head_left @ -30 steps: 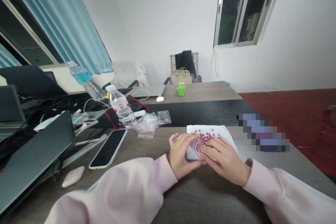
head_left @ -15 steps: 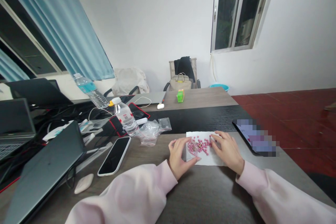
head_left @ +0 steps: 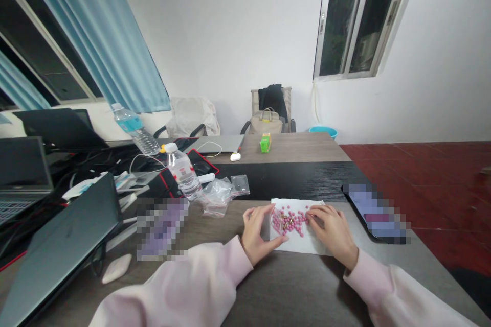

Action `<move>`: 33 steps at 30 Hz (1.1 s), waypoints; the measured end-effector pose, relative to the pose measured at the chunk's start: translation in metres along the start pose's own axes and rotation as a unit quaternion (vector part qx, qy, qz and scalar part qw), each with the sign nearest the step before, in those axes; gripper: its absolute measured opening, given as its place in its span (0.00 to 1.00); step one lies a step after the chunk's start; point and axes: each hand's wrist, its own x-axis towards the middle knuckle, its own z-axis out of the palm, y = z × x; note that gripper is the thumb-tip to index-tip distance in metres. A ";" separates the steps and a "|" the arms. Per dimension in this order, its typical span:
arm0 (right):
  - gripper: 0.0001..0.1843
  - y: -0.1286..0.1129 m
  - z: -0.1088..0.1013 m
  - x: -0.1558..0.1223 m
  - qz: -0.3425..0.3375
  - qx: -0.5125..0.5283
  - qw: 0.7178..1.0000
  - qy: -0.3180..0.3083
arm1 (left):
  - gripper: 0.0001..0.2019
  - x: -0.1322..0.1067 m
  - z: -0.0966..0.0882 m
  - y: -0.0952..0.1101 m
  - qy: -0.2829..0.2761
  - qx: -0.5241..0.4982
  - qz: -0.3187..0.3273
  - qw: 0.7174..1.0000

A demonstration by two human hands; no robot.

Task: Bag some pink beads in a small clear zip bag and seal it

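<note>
Pink beads (head_left: 295,220), with several small gold-coloured pieces (head_left: 285,224) among them, lie on a white sheet of paper (head_left: 303,245). My left hand (head_left: 258,235) is at the left edge of the sheet, fingers and thumb curved around what looks like a small clear bag (head_left: 275,220) with pink beads inside. Its exact shape is hard to make out. On the right side of the beads, my right hand (head_left: 333,232) has thumb and fingers drawn together at the fingertips, close to the outer beads. Whatever is between them is too small to tell.
A phone (head_left: 374,214) lies at the right edge of the table; a blurred-out device (head_left: 163,230) lies left. Clear plastic bags (head_left: 220,194), a water bottle (head_left: 183,171), a laptop (head_left: 72,240) and a white mouse (head_left: 117,269) crowd the left. A green box (head_left: 265,143) stands farther back.
My left hand and the clear bag have shifted slightly left, and more gold-coloured pieces show. My right hand stays by the outer beads with fingers closer together. The view has shifted slightly.
</note>
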 end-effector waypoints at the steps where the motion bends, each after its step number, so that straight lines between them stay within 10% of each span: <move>1: 0.12 0.000 0.001 0.000 0.009 0.010 1.000 -0.003 | 0.34 0.000 0.000 0.000 -0.004 -0.006 0.003 1.000; 11: 0.13 0.007 0.000 0.002 0.063 0.086 0.994 0.034 | 0.38 -0.001 -0.008 0.007 -0.046 -0.014 0.010 0.999; 18: 0.04 -0.024 -0.017 -0.005 -0.153 0.167 0.954 0.195 | 0.36 -0.004 -0.005 0.008 -0.042 -0.026 0.049 0.998; 23: 0.08 -0.047 -0.016 -0.014 -0.269 0.194 0.930 0.160 | 0.36 -0.005 -0.003 0.009 -0.055 -0.026 0.075 0.995; 33: 0.07 -0.045 -0.010 -0.010 -0.276 0.212 0.930 0.119 | 0.35 -0.003 -0.003 0.010 -0.078 -0.017 0.087 0.993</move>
